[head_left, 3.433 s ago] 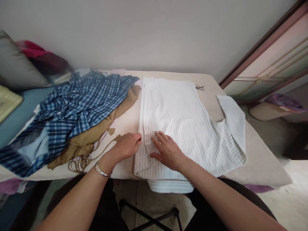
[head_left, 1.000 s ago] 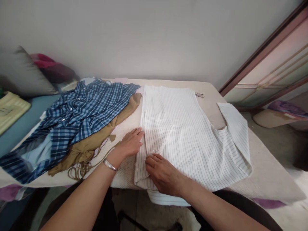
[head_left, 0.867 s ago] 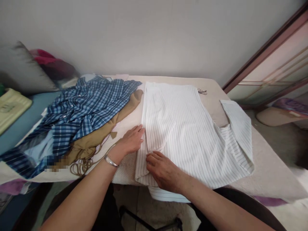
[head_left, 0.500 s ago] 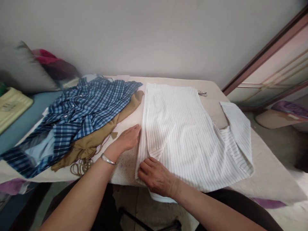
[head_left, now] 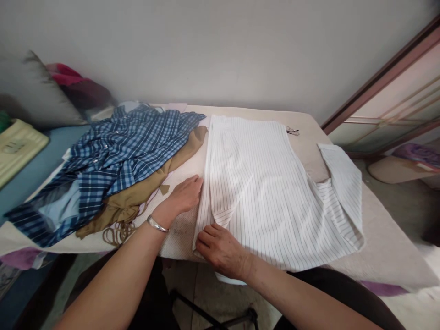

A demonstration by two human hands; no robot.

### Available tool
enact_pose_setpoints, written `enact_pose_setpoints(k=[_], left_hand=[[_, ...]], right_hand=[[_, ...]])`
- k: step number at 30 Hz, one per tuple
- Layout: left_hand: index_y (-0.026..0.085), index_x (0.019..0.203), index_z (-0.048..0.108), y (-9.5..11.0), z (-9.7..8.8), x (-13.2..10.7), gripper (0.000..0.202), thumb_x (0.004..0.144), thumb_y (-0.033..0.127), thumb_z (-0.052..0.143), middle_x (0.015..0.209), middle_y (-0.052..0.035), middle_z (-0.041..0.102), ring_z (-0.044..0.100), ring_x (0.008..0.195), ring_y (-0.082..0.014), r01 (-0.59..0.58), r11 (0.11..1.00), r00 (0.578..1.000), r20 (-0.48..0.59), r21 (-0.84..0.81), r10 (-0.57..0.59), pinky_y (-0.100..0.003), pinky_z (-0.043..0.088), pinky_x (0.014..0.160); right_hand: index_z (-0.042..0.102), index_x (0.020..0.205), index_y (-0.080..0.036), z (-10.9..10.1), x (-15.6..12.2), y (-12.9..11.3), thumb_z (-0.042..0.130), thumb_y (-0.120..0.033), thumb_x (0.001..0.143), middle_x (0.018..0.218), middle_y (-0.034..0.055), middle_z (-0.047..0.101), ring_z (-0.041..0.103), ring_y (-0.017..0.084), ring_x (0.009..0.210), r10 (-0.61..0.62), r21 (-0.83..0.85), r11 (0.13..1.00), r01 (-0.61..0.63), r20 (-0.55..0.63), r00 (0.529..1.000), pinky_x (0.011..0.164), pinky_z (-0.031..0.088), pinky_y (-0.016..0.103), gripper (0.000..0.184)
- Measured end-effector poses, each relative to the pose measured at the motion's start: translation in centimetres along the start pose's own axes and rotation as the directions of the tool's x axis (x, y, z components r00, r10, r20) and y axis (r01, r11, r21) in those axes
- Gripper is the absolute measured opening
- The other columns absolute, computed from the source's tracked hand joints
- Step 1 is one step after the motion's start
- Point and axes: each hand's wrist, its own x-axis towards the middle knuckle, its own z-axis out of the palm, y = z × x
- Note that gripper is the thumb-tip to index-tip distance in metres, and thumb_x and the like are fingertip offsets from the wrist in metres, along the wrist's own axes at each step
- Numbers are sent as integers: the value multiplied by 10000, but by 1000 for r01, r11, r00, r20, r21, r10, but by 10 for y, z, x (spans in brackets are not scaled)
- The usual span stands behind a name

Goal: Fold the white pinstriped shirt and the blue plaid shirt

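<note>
A white shirt with thin dark stripes (head_left: 271, 192) lies spread on the covered table. Its left sleeve (head_left: 225, 178) is folded inward over the body; the right sleeve (head_left: 343, 178) sticks out to the right and bends back. Along the shirt's left edge, my left hand (head_left: 185, 195) has its fingers closed at the border, the thumb hidden. Lower down, near the front edge, my right hand (head_left: 220, 250) grips the same border with bent fingers. A bit of the shirt hangs over the table's front below my right hand.
A blue plaid shirt (head_left: 134, 151) lies over a brown garment (head_left: 137, 197) with a cord on the left. Glasses (head_left: 292, 131) rest beyond the striped shirt. A grey cushion (head_left: 41, 91) and a yellow box (head_left: 20, 146) stand far left. The wall (head_left: 220, 55) borders the back.
The view has shifted slightly. Both hands stay at the left edge of the striped shirt, and the garments lie as before.
</note>
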Motion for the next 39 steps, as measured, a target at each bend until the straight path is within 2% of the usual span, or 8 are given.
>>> enact_pose_setpoints(k=[6,12,18,25,28,31,35,39], left_hand=[[157,1189,552,5,-6,-3,280,958,101,405,1234,-155,600,577,1195,-260,-5,1000,1000,26,11,5,-397,460,1026],[153,1181,546,8,-5,-3,262,965,105,405,1335,-171,552,553,1233,-271,14,999,1000,-4,35,-14,-412,463,1032],[137,1295,503,19,0,-3,344,979,113,370,1510,-197,427,473,1334,-290,10,995,998,-67,97,-3,-441,455,1051],[136,1260,553,24,11,-3,364,962,78,351,1520,-192,438,446,1365,-303,-17,990,995,-98,141,31,-467,460,1053],[122,1305,543,24,13,-1,388,969,97,349,1563,-196,392,414,1392,-329,-20,990,993,-111,141,36,-504,463,1047],[108,1348,532,23,14,0,414,974,106,353,1549,-203,416,416,1392,-341,-39,988,994,-93,148,53,-523,455,1058],[119,1346,549,23,13,-1,407,973,117,386,1526,-216,440,433,1389,-335,-48,990,994,-87,130,60,-512,464,1056],[129,1318,574,23,12,0,386,983,126,382,1514,-207,464,447,1391,-299,-54,990,993,-97,129,67,-481,448,1091]], right_hand=[[583,854,-171,4,0,-1,578,-172,981,880,44,582,455,204,815,19,7,1000,-19,-6,1000,712,308,368,127],[591,866,-170,5,0,-2,561,-172,994,884,48,595,468,204,825,9,14,1000,-9,9,1000,733,324,373,131],[600,881,-161,3,1,-4,560,-185,998,882,53,592,466,202,821,10,9,1000,-10,-5,1000,726,319,372,126],[613,908,-161,1,2,-5,557,-187,990,917,66,602,471,211,838,19,11,1000,-19,74,997,736,338,378,102],[608,900,-161,0,2,-6,566,-198,975,922,65,597,463,212,833,22,16,1000,-24,84,996,719,335,379,93],[599,895,-164,-2,2,-7,603,-236,943,921,62,590,457,214,832,40,33,999,-43,88,995,719,344,381,87],[600,901,-161,-5,3,-8,637,-281,908,932,62,593,461,213,831,49,40,998,-53,96,994,711,357,377,126],[601,900,-160,-5,3,-8,562,-300,969,914,57,591,471,211,821,63,31,997,-65,64,996,697,358,376,161]])
